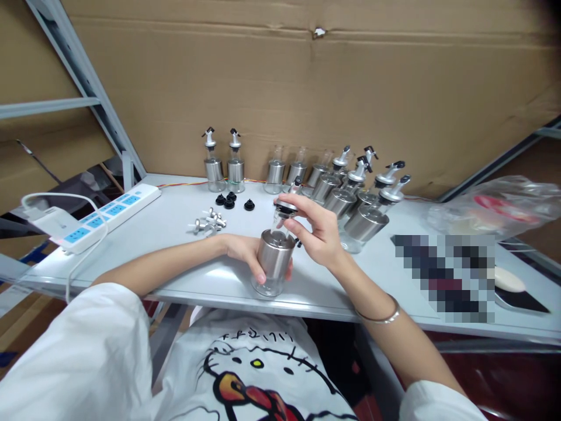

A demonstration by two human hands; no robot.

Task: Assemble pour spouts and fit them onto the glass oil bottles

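Near the table's front edge stands a glass bottle with a steel sleeve [275, 255]. My left hand [248, 256] is wrapped round its body, thumb in front. At the bottle's neck, my right hand [316, 227] grips a silver and black pourer top [287, 206] between thumb and fingers. Whether the top is fully seated cannot be made out. Several loose silver spout parts [209, 223] lie left of the bottle, and several black stoppers [229, 201] sit behind them.
Two capped bottles [235, 171] stand at the back left. Open bottles [276, 172] and several capped ones [367, 222] stand at the back and right. A power strip [109, 217] lies left; a plastic bag [495, 207] and a pale oval object [509, 279] are right.
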